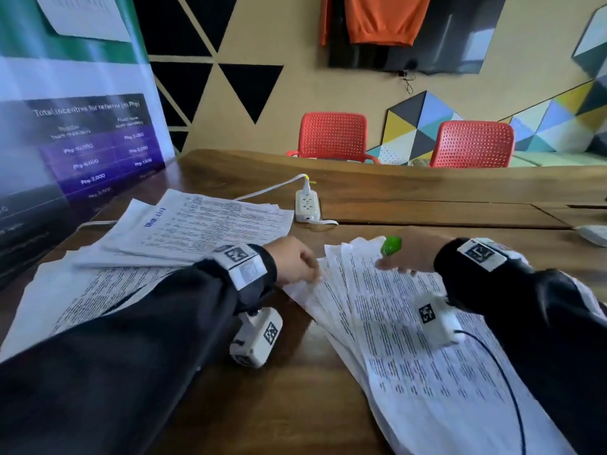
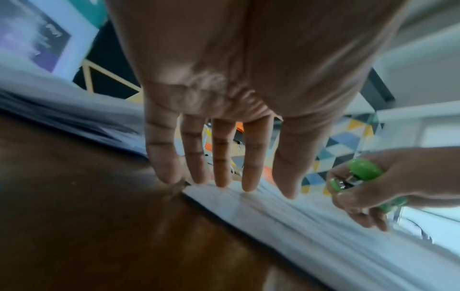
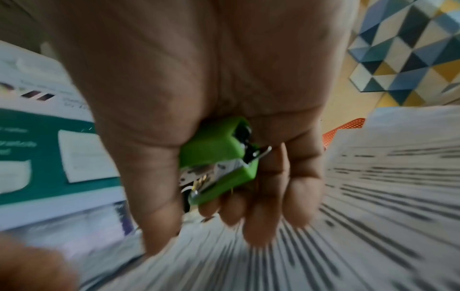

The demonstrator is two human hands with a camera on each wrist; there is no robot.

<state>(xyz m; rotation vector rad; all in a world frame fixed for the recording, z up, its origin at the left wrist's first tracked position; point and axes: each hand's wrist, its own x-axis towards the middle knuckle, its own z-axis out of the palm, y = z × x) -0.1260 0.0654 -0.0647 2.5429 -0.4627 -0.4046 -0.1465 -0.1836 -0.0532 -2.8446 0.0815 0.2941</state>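
At the far left a printed banner with a purple table of figures stands beside the bench. Just right of it, a loose stack of printed papers lies on the wooden top, with more sheets spread under the dark left sleeve.

The left hand reaches past that stack to the left edge of the fanned sheets. The left wrist view shows its fingers straight and slightly spread. Their tips rest on the edge of those sheets where paper meets bare wood, and they grip nothing.

The fanned sheets lie from the middle to the right of the bench, overlapping like a hand of cards. They run from the hands toward the near right corner. Farther back on the bench lies a white power strip with a white plug in it, its cord trailing off to the left.

The green stapler is off the bench, above the far end of the fanned sheets, in the right hand. In the right wrist view the thumb and curled fingers wrap round the stapler's green body, with its metal parts showing between them. Blur hides whether it touches the paper.

Across the bench stand two red chairs, and an orange garment hangs on the wall above.
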